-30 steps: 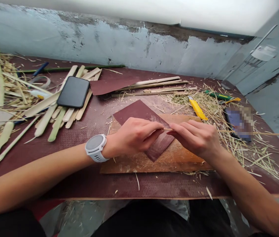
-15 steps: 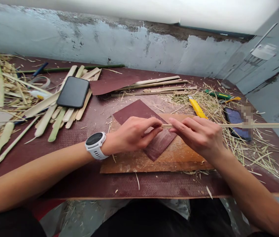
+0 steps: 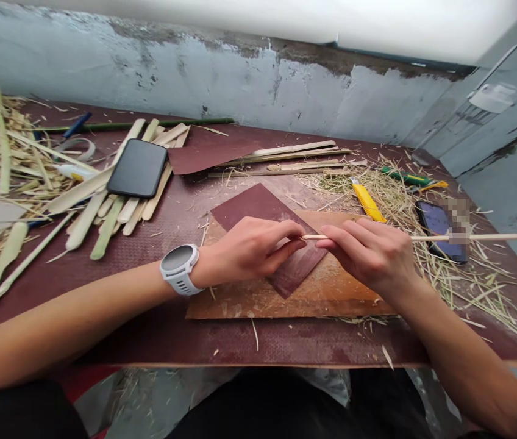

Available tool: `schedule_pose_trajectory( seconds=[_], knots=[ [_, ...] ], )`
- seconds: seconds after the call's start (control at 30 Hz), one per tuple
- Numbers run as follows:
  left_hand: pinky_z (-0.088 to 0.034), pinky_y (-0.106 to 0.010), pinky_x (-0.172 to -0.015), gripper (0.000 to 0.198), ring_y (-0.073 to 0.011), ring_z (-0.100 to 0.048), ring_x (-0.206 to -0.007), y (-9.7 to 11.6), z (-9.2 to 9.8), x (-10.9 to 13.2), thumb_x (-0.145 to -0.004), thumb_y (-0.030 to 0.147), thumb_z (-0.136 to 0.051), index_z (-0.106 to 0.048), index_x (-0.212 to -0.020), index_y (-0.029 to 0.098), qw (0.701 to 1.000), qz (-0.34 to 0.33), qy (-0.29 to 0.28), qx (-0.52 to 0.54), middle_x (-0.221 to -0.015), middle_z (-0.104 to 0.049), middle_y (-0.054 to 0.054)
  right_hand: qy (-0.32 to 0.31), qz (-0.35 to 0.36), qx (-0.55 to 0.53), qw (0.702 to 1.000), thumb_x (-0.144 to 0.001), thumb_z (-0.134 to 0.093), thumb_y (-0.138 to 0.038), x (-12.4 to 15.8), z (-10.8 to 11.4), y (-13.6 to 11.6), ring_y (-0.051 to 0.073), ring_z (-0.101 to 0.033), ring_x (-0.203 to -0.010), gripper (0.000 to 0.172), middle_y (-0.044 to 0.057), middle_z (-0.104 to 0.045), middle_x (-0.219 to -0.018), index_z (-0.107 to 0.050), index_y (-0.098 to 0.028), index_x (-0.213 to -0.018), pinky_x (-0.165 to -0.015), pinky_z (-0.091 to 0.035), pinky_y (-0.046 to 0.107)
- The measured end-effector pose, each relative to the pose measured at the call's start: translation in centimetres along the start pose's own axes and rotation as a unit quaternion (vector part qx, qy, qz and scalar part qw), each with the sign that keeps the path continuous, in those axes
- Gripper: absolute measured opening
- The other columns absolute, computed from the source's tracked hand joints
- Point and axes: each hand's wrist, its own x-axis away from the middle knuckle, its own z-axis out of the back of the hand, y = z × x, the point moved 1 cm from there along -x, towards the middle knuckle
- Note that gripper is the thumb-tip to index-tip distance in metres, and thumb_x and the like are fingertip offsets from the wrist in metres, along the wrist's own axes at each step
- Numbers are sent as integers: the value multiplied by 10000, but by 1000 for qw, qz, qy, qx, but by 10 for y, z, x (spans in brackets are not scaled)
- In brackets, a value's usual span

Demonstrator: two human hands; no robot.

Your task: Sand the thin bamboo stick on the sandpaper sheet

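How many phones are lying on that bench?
2. A black phone lies on the bamboo slats at left; a second phone lies among the shavings at right. Others could be hidden under the litter.

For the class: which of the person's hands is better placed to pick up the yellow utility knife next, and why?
Probably the right hand: the yellow utility knife lies just beyond it, while the left hand, pinching the end of the bamboo stick, would have to cross over.
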Motion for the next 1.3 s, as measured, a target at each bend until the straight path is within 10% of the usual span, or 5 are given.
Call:
schedule_pose_trajectory(
  seconds=[0.77,1.3],
  knots=[
    [-530,-240,-717,75,-129,-731,-775,6,5,-5,-1030,207,-634,-681,-1041,150,994,31,5,107,-917,-780,-35,7,1,-32,999,-1022,-697,-316,2,-3,-4,112,-570,-620,130,-29,-693,-781,-683,-198,-1075,-583,-339,289],
    [-452,-189,-597,263,-79,-600,-644,9,9,-12,-1063,331,-598,-654,-882,149,960,139,-64,236,-758,-696,5,6,46,-27,999,-982,-742,-193,9,-7,1,153,-511,-715,527,-13,-694,-839,-576,-200,-1482,-685,-357,319]
  ],
)
